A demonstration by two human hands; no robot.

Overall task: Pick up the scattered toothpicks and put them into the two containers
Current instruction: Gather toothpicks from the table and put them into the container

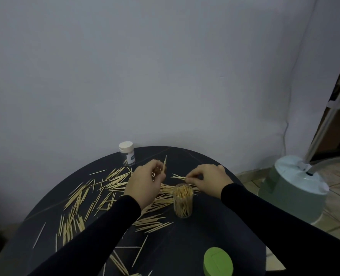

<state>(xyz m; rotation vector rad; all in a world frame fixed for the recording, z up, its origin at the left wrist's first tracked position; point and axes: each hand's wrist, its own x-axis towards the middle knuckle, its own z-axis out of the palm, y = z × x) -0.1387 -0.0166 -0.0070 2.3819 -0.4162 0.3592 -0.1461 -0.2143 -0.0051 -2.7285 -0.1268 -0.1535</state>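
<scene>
**Toothpicks gathered by both hands**

Thin pale wooden toothpicks (89, 196) lie scattered across the round black desk (185, 246), most left of the clear open cylindrical container (182, 200), already well filled. The left hand (145, 184) has its grip pinched on a few upright sticks; the right hand (209, 180) pinches a flat bundle. A white-capped clear container (127, 153) stands at the far edge. Light, stiff and snappable, the sticks are probably best pinched mid-length in aligned bunches.

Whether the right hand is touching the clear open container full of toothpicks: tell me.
Cannot tell. In the head view the right hand pinches toothpicks just beyond the clear open container, and its edge overlaps the container's rim, so neither contact nor gap shows plainly.
</scene>
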